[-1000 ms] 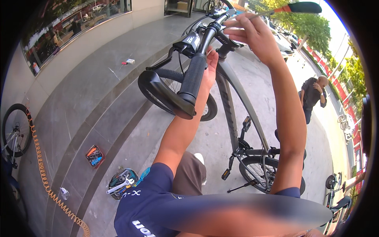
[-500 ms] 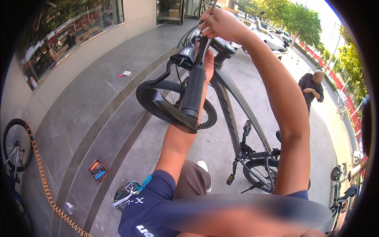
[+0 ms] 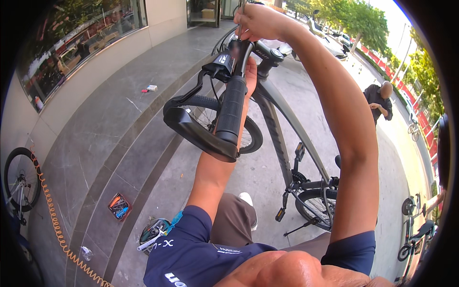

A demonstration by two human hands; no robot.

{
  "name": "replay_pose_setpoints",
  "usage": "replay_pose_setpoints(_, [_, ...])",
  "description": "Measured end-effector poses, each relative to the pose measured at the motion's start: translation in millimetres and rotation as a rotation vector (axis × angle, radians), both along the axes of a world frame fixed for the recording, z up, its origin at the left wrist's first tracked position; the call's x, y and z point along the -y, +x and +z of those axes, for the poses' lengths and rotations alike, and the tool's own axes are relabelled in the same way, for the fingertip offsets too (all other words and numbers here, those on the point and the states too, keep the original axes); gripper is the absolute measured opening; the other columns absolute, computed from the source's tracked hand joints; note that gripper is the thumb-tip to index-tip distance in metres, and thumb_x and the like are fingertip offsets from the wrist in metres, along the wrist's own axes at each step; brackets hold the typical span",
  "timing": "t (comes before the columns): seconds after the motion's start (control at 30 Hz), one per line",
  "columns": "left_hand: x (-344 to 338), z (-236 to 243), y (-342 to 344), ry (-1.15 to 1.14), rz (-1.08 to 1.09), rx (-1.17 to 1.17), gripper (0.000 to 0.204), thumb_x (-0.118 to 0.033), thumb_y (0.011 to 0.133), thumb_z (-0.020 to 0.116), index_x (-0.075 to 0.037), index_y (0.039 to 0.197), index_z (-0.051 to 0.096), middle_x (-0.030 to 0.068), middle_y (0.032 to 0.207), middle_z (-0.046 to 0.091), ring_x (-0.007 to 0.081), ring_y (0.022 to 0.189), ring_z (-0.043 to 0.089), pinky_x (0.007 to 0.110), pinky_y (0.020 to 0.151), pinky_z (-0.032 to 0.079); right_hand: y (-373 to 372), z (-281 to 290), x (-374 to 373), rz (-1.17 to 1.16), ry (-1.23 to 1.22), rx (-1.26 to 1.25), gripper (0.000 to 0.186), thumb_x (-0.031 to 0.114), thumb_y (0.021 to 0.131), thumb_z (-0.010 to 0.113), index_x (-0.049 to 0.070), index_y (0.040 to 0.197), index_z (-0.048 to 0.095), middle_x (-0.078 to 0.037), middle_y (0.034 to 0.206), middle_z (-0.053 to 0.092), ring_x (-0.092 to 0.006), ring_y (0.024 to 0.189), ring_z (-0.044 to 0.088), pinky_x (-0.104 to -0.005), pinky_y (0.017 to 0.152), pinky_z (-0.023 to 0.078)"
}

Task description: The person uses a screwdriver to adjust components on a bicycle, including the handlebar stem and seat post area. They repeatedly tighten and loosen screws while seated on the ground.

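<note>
A grey bicycle stands in front of me, its black handlebar (image 3: 245, 53) reaching toward me. At the near end are a ribbed black grip (image 3: 230, 106) and a curved black bar end (image 3: 196, 131). A brake lever (image 3: 189, 95) and a small black box-shaped unit (image 3: 221, 66) sit beside the grip. Above the bar, my right hand (image 3: 260, 23) pinches a thin metal rod-like tool (image 3: 240, 32), upright, its lower end at the handlebar fittings. My left hand (image 3: 251, 76) is behind and under the bar, against it; most of its fingers are hidden.
Low stone steps (image 3: 110, 138) curve along the left, carrying a red tray of tools (image 3: 119, 206). An orange coiled hose (image 3: 55, 225) runs past a leaning wheel (image 3: 21, 179). A person in dark clothes (image 3: 380, 100) stands at the right; parked scooters (image 3: 416, 234) are nearer.
My right hand has shifted slightly left, and the rod has swung from a slant to nearly upright. The handlebar appears slightly turned. My left hand stays behind it.
</note>
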State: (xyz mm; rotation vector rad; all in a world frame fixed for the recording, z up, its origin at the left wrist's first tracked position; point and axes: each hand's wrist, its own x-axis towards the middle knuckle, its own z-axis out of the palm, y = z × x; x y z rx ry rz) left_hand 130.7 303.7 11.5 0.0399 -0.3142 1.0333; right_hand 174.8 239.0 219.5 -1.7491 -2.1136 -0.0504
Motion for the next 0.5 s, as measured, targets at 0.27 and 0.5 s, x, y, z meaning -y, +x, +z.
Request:
replay_pose_setpoints(0.27, [-2.5, -0.7, 0.7, -0.006, 0.002, -0.034, 0.012, -0.015, 0.097, 0.078, -0.007, 0.105, 0.076, 0.0075, 0.095, 0.074, 0.0173, 0.087, 0.072, 0.031, 0.077, 0.067, 2.6, -11.1, 7.4, -0.096, 0.228, -0.141, 0.033, 0.026, 0.102, 0.064, -0.004, 0.090, 0.073, -0.014, 0.077, 0.076, -0.0236, 0.072, 0.077, -0.0382, 0.069, 0.061])
replay_pose_setpoints(0.5, [-4.6, -0.9, 1.7, -0.005, 0.006, -0.020, 0.012, -0.015, 0.098, 0.077, -0.005, 0.105, 0.075, 0.0081, 0.096, 0.075, 0.0180, 0.087, 0.073, 0.031, 0.077, 0.068, -0.4, -12.4, 3.5, -0.218, 0.140, -0.060, 0.037, 0.033, 0.107, 0.062, -0.001, 0.122, 0.066, -0.016, 0.105, 0.078, -0.0230, 0.094, 0.079, -0.0332, 0.082, 0.063])
